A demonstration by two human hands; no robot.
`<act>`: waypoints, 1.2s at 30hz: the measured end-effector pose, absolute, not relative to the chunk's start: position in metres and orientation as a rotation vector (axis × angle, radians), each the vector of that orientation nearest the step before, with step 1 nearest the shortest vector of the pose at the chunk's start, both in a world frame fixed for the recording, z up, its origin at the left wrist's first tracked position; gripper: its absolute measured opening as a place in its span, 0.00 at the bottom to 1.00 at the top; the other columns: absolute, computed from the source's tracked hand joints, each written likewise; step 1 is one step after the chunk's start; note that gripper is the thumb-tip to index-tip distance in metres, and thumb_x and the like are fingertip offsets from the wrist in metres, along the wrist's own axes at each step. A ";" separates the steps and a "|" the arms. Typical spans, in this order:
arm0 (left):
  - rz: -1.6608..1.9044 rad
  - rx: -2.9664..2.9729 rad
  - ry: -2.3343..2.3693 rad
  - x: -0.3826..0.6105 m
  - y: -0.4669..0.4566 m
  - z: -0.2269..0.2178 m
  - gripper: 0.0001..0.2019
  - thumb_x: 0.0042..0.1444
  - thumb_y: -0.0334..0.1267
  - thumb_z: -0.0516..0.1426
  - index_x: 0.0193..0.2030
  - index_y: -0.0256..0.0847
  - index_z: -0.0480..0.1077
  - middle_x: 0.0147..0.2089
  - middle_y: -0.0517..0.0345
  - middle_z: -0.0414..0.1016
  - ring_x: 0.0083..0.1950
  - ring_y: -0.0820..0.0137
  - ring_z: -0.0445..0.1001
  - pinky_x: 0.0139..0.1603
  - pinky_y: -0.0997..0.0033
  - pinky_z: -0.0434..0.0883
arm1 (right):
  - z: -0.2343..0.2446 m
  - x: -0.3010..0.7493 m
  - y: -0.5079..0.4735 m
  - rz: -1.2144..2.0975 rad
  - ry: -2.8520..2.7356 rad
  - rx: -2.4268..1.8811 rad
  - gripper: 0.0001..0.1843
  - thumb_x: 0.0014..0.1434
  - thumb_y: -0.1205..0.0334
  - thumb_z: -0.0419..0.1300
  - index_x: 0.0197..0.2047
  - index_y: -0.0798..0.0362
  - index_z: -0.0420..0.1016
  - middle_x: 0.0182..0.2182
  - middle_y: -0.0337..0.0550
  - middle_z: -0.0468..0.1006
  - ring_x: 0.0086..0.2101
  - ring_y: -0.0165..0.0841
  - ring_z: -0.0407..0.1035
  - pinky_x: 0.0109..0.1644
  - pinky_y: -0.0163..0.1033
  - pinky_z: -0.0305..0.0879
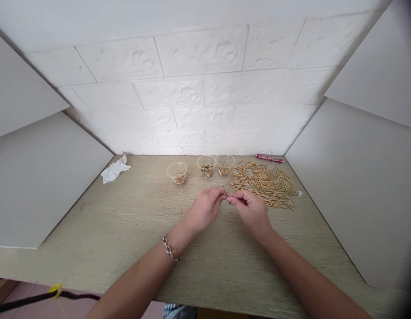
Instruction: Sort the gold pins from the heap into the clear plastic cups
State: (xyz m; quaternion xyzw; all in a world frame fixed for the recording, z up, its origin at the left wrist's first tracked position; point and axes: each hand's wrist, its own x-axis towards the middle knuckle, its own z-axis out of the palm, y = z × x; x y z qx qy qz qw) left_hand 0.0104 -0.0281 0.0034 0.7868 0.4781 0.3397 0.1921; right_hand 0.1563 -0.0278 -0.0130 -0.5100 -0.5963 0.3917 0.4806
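Observation:
My left hand (207, 207) and my right hand (250, 210) meet fingertip to fingertip over the middle of the table. Both are closed in a pinch. What sits between the fingertips is too small to make out. A thin gold piece (220, 209) shows just below my left fingers. Right behind my right hand spreads a loose pile of thin gold-coloured metal pins (263, 181). Beyond my hands stand three clear plastic cups, the left cup (176, 168), the middle cup (206, 161) and the right cup (225, 160), each holding small gold-coloured pieces.
A crumpled white tissue (115, 170) lies at the back left. Against the wall at the back right is a red wrapped tube (269, 158). Grey panels (351, 186) close off both sides, with a white brick-patterned wall (205, 88) behind. A dark cable (29, 302) runs past the front-left edge.

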 end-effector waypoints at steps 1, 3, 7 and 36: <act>0.947 2.222 1.346 0.010 -0.028 0.003 0.09 0.58 0.33 0.47 0.35 0.37 0.67 0.33 0.55 0.72 0.34 0.72 0.69 0.38 0.73 0.66 | -0.013 0.156 -0.028 0.995 -1.427 -1.250 0.08 0.47 0.57 0.60 0.24 0.53 0.73 0.20 0.38 0.73 0.23 0.30 0.65 0.28 0.35 0.62; 0.938 2.220 1.349 0.010 -0.028 0.003 0.09 0.58 0.33 0.47 0.35 0.37 0.67 0.33 0.54 0.72 0.35 0.72 0.68 0.38 0.72 0.66 | -0.013 0.154 -0.027 1.106 -1.343 -1.243 0.09 0.46 0.56 0.61 0.24 0.54 0.72 0.20 0.39 0.73 0.23 0.30 0.66 0.28 0.36 0.63; 0.944 2.096 1.343 0.011 -0.027 0.004 0.09 0.57 0.34 0.47 0.31 0.37 0.68 0.30 0.57 0.71 0.32 0.73 0.68 0.37 0.74 0.65 | -0.015 0.150 -0.025 1.304 -1.158 -1.174 0.12 0.43 0.54 0.62 0.25 0.55 0.72 0.21 0.42 0.75 0.23 0.31 0.68 0.29 0.38 0.66; 0.928 1.765 1.273 0.010 -0.024 0.004 0.08 0.55 0.37 0.49 0.31 0.37 0.66 0.28 0.61 0.68 0.31 0.75 0.63 0.33 0.76 0.62 | -0.013 0.157 -0.027 0.969 -1.451 -1.151 0.09 0.50 0.56 0.58 0.30 0.53 0.71 0.26 0.41 0.74 0.27 0.30 0.66 0.31 0.36 0.63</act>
